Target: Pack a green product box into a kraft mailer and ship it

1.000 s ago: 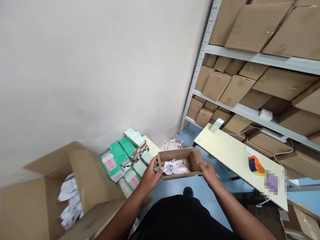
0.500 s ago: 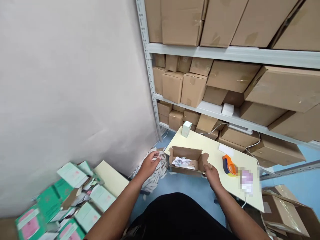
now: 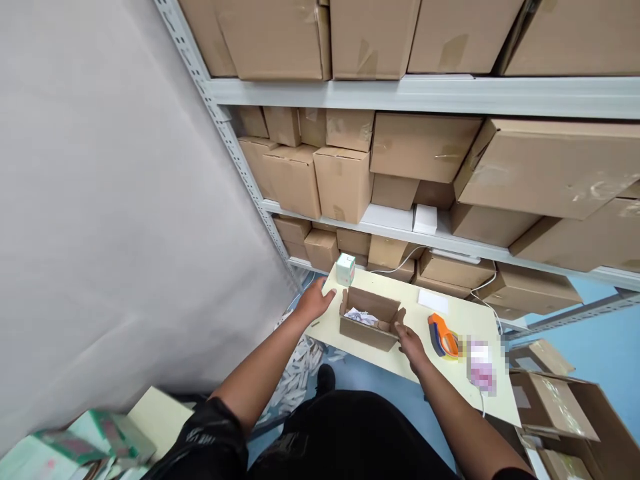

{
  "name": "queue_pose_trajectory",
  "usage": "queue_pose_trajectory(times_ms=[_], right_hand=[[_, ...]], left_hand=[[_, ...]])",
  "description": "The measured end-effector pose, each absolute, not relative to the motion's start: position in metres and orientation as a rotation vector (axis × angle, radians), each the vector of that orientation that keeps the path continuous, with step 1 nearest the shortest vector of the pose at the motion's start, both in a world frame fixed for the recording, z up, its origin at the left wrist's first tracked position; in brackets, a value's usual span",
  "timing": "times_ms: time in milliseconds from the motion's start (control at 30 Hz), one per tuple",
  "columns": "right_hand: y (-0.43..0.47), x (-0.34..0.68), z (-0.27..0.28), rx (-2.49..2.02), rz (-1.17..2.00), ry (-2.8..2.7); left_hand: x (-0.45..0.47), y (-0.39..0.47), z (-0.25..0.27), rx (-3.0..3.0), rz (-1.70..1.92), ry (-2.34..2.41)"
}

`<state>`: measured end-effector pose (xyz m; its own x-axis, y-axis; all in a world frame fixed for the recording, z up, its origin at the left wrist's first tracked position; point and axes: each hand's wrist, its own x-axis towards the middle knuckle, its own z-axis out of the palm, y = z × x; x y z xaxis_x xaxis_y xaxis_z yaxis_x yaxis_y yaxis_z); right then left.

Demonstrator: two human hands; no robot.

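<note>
Resting my right hand [image 3: 411, 339] on the near right corner of the small open carton [image 3: 369, 319], I keep its fingers curled against the cardboard wall — touching, not clamped. The carton sits on the bench [image 3: 440, 373] with crumpled paper [image 3: 361, 316] inside. My left hand [image 3: 315, 301] lies flat, fingers apart, on the bench's far left edge, just beside a little mint box [image 3: 345, 269]. I'd judge the carton is placed; closing its flaps needs both hands.

Both arms stretch forward and down. The left hand [image 3: 314, 301] lies flat with fingers spread, open. The right hand [image 3: 410, 339] is bent at the wrist, its grip curled loosely.
</note>
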<state>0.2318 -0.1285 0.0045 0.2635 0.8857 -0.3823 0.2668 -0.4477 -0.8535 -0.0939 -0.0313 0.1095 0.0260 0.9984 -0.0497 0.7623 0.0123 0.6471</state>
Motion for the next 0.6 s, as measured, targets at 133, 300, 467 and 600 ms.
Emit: queue_pose_trajectory(times_ms=[133, 300, 467, 600], right_hand=[[-0.136, 0.238, 0.009, -1.943, 1.110, -0.877], [-0.152, 0.232, 0.028, -2.148, 0.872, -0.788], [-0.163, 0.203, 0.045, -2.233, 0.774, -0.695], [-0.165, 0.185, 0.053, -2.199, 0.701, -0.709]], left_hand=[[-0.070, 0.050, 0.100, 1.888, 0.473, 1.822], [-0.047, 0.126, 0.073, 2.021, 0.130, 1.786], [-0.032, 0.167, 0.049, 2.127, -0.026, 1.719], [-0.039, 0.182, 0.045, 2.144, 0.020, 1.682]])
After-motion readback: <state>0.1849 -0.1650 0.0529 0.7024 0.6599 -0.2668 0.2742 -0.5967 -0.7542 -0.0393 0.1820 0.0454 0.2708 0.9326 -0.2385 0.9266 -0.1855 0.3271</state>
